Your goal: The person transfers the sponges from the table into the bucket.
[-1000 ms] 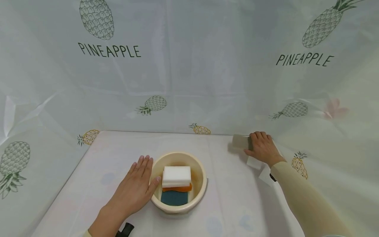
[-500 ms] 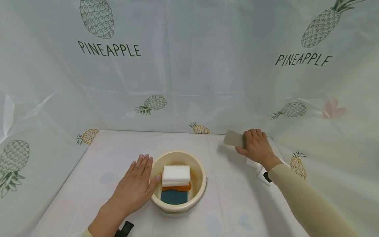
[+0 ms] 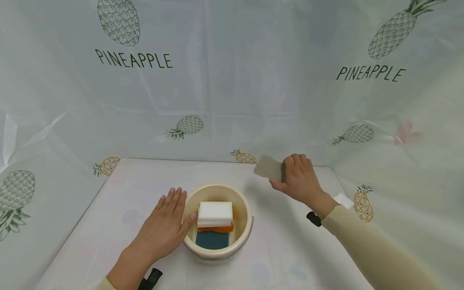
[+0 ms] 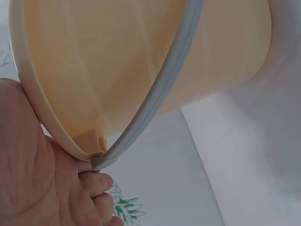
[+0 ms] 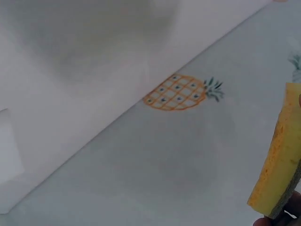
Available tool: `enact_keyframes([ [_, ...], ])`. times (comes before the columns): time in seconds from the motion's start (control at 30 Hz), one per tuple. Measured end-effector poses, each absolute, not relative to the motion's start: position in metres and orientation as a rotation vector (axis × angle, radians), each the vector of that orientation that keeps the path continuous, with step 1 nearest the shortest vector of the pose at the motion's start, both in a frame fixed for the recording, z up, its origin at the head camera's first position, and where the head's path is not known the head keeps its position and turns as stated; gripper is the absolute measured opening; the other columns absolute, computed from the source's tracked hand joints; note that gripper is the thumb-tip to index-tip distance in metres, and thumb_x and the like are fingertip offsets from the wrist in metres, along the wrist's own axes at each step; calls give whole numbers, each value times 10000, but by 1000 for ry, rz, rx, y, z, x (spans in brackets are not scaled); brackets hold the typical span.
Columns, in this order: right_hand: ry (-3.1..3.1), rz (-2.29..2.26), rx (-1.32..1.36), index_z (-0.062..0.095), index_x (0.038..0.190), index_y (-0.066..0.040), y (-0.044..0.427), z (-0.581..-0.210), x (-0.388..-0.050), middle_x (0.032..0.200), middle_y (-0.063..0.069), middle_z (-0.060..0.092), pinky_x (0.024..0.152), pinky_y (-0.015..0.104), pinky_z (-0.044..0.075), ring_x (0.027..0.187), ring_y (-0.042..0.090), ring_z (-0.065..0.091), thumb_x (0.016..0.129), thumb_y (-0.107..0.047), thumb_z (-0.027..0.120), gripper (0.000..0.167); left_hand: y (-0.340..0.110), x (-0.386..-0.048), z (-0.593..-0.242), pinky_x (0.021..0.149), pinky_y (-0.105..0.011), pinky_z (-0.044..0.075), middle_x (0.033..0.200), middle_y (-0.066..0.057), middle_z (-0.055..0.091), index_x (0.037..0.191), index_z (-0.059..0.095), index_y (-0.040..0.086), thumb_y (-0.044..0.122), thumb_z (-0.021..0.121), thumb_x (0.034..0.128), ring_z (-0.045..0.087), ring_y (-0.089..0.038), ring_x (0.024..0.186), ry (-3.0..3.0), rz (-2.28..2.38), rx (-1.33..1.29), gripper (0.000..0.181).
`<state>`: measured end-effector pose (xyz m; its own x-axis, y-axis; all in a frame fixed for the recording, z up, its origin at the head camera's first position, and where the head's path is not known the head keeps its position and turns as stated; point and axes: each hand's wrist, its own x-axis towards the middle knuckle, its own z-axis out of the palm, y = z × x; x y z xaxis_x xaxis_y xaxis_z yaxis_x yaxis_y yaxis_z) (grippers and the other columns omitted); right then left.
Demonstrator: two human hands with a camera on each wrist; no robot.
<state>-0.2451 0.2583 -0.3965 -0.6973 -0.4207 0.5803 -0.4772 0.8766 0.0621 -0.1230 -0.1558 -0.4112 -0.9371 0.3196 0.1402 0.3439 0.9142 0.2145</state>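
A cream bucket [image 3: 247,203] stands on the table, holding a white sponge [image 3: 215,213], an orange sponge [image 3: 221,229] and a dark blue-green pad [image 3: 212,240]. My left hand [image 3: 163,225] rests along its left rim, fingers straight and thumb over the edge. In the left wrist view the same hand [image 4: 51,174] touches the rim near the end of the grey bail handle [image 4: 155,99]. To the right of the bucket, my right hand [image 3: 301,177] grips a scouring sponge [image 3: 270,168] above the table. The right wrist view shows this sponge's yellow foam [image 5: 277,160] and grey face.
A white block [image 3: 343,200] lies at the table's right edge, partly behind the right forearm. A pineapple-printed sheet [image 3: 232,88] rises behind and at both sides of the pale table [image 3: 156,173].
My right hand has moved left and a little up with the scouring sponge, off the white pieces at the right. The left hand and bucket have stayed put.
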Motion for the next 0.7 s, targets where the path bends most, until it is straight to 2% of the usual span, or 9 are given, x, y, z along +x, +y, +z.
enact_keyframes([
  [0.23,-2421,184,689,501,968,-17,215,-376,-226,902,156,525,713,448,405,813,348,453,775,-533,802,628,-157,-122,-412,1306,-579,218,1693,-240,325,1623,326,-51,508,393,1127,244,-403,1606,-2969,-389,-515,751],
  [0.47,-2417,244,773,528,1014,-14,179,-366,-203,940,129,547,743,416,407,853,312,472,759,-525,861,660,-156,-121,-415,1304,-586,213,1686,-244,335,1623,322,-57,498,396,1130,245,-402,1605,-2949,-416,-508,746],
  [0.7,-2541,244,877,563,1071,-64,147,-369,-171,1001,55,557,770,350,368,898,227,447,802,-640,818,685,-155,-122,-416,1302,-584,225,1681,-247,346,1618,331,-61,467,428,1126,258,-402,1601,-2939,-405,-504,728],
])
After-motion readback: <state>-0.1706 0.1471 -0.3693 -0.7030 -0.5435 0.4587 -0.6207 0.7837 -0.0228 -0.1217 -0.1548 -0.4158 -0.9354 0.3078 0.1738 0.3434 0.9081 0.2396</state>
